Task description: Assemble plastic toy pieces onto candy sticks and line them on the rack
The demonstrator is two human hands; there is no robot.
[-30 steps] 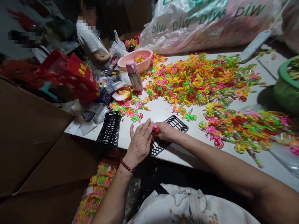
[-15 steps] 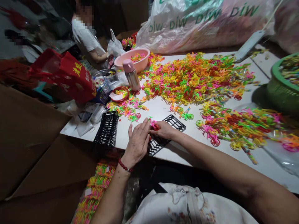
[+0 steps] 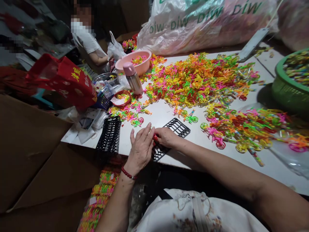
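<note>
My left hand (image 3: 140, 149) has its fingers stretched out, and its fingertips and palm edge lie against a small red plastic piece (image 3: 155, 138). My right hand (image 3: 167, 137) is closed, pinching that piece between thumb and fingers. Much of the piece is hidden by both hands, so its full shape does not show. Under the hands, at the table's front edge, lies a black plastic grid frame (image 3: 180, 127). A pile of similar black frames (image 3: 109, 135) sits to the left of my left hand.
A large heap of coloured plastic toy bicycles (image 3: 193, 80) covers the back of the white table (image 3: 154, 117). More toys (image 3: 241, 129) lie at right, by a green basket (image 3: 287, 93). A pink-capped flask (image 3: 133, 79) and pink basin (image 3: 145, 66) stand behind. A co-worker (image 3: 90, 45) is beyond.
The pink and green toy parts between my fingers are out of sight now; only red shows. My right hand has shifted slightly and its fingers are curled more. The view has moved a little.
</note>
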